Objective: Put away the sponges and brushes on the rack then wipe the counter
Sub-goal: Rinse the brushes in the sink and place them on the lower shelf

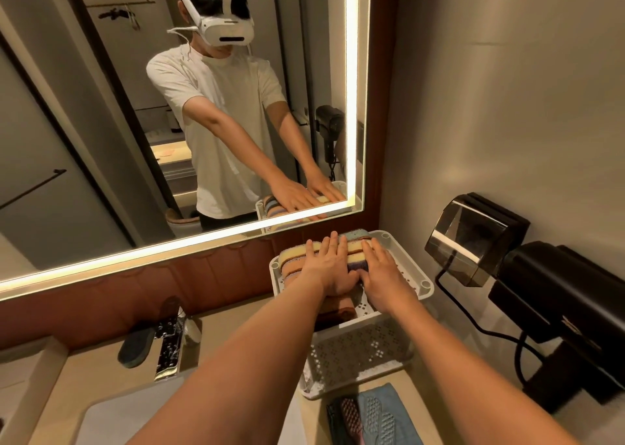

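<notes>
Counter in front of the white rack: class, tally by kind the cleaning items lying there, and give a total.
Brushes: 2 (pink-bristled brush, grey-blue brush)
Blue cloth: 1
Total: 3

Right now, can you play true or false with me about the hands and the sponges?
1. Both hands lie flat on the sponges. True: the left hand and the right hand press with straight fingers on the sponges in the top tray of the white rack.
2. The right hand holds a brush. False: it holds nothing and only presses on the sponges.
3. A blue cloth lies on the counter in front of the rack. True.
4. The hair dryer on the wall is white. False: it is black.
</notes>
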